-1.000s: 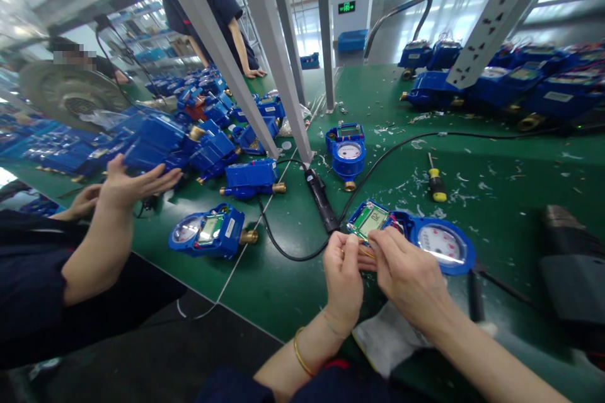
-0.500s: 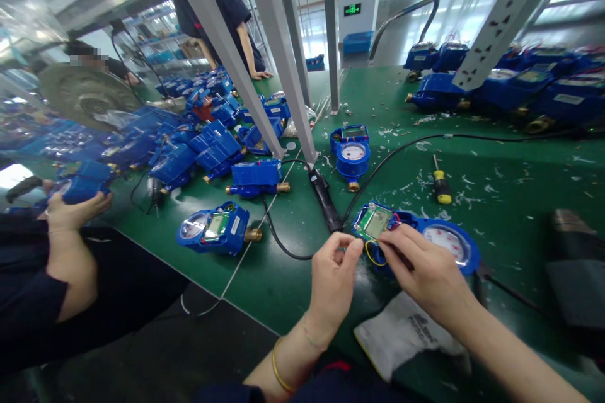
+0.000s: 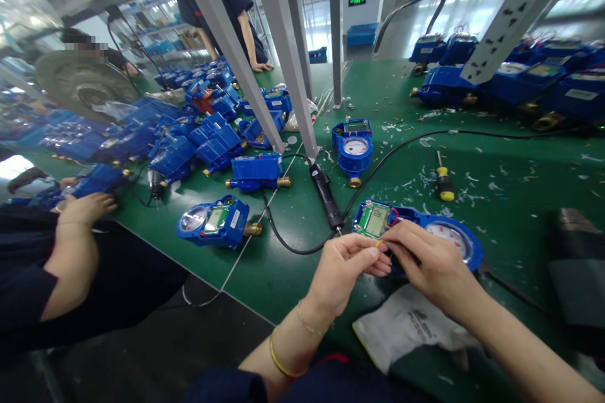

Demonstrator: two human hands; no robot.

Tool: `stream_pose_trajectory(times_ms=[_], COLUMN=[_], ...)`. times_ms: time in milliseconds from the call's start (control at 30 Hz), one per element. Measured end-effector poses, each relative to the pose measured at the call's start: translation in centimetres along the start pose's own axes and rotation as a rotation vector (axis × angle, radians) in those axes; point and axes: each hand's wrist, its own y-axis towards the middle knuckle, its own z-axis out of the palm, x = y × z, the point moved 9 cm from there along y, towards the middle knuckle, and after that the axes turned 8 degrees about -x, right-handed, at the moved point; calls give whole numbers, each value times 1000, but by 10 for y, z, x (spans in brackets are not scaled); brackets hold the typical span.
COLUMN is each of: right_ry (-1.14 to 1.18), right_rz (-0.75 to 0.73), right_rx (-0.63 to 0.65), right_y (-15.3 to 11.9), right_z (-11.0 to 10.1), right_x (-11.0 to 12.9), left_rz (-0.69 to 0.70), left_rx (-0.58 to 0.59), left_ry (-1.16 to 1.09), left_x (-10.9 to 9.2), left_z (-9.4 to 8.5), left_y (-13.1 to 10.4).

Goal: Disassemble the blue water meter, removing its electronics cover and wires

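Note:
In front of me lies a blue water meter [image 3: 474,250] with its housing uncovered, showing a green circuit board [image 3: 363,219] and a small lit display. A thin yellow wire [image 3: 379,244] loops out by the board's near edge. My left hand [image 3: 344,269] pinches this wire between thumb and forefinger, the other fingers stretched beneath. From the other side my right hand [image 3: 428,259] grips the wire too, fingertips bunched beside the board and partly hiding the meter. A black electric screwdriver [image 3: 325,195] lies just beyond my left hand.
Below my right wrist lies a grey work glove [image 3: 410,326]. A yellow-and-black screwdriver [image 3: 444,184] rests among plastic shavings. Other meters stand nearby, one at left [image 3: 225,221] and one behind [image 3: 354,146]. Metal posts [image 3: 283,44] rise from the bench. A co-worker's hand [image 3: 87,206] is at far left.
My left hand has moved right and stretched its fingers to the yellow wire, meeting my right fingertips. The co-worker's hand at far left has shifted, with the meter there lower.

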Motion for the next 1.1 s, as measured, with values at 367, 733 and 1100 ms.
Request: stream_pose_trajectory(times_ms=[367,733,1100], right_ry=[-14,-29,-30], right_rz=[47,78,107], right_rx=[7,-42,-79], right_y=[-4,-6,2], right_z=[1,-4,-7], right_x=[-3,-4,-3], left_rz=[100,108,177], left_rx=[-42,-110,-185], left_ry=[117,195,219], left_x=[1,8,7], left_z=[2,5,3], left_y=[1,-1,5])
